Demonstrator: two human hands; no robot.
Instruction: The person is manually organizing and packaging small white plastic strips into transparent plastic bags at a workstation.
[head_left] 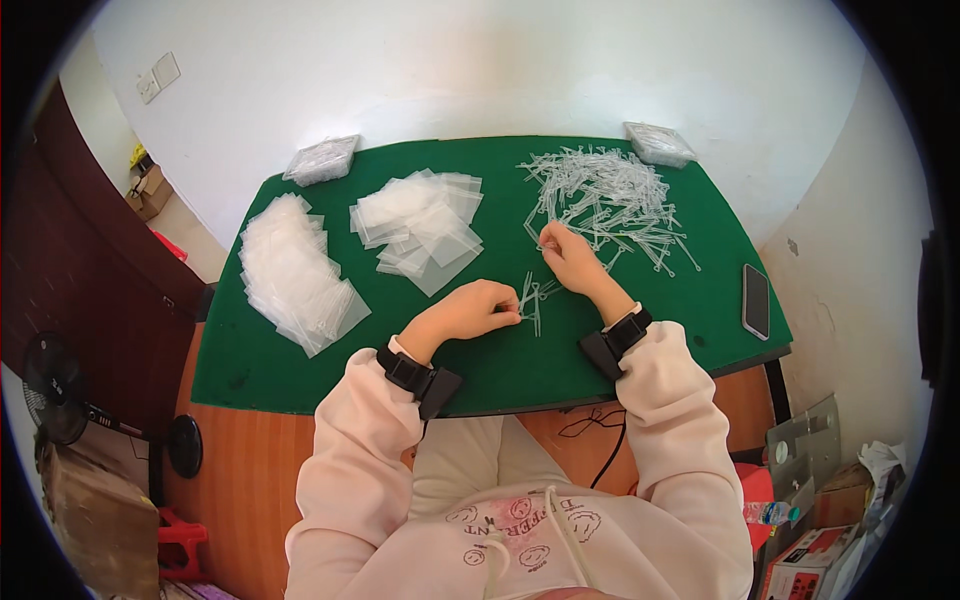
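On the green tabletop (pixel 480 375), a large heap of clear plastic sticks with small ring-shaped ends (pixel 610 195) lies at the far right. My right hand (pixel 572 260) is at the heap's near left edge, fingertips pinched together; what they hold is too small to make out. Lower and to the left, my left hand (pixel 465 312) is curled, its thumb and fingertips closed at the end of a clear plastic stick (pixel 530 318). That stick belongs to a small group of several loose ones between my hands. Both wrists wear black straps with box-shaped units.
Clear flat plastic bags lie in a middle pile (pixel 420 225) and a long overlapping row (pixel 295 275) at left. Two transparent packs (pixel 325 160) (pixel 660 145) stand at the back corners. A phone (pixel 756 302) rests by the right edge. A fan (pixel 55 385) is at lower left.
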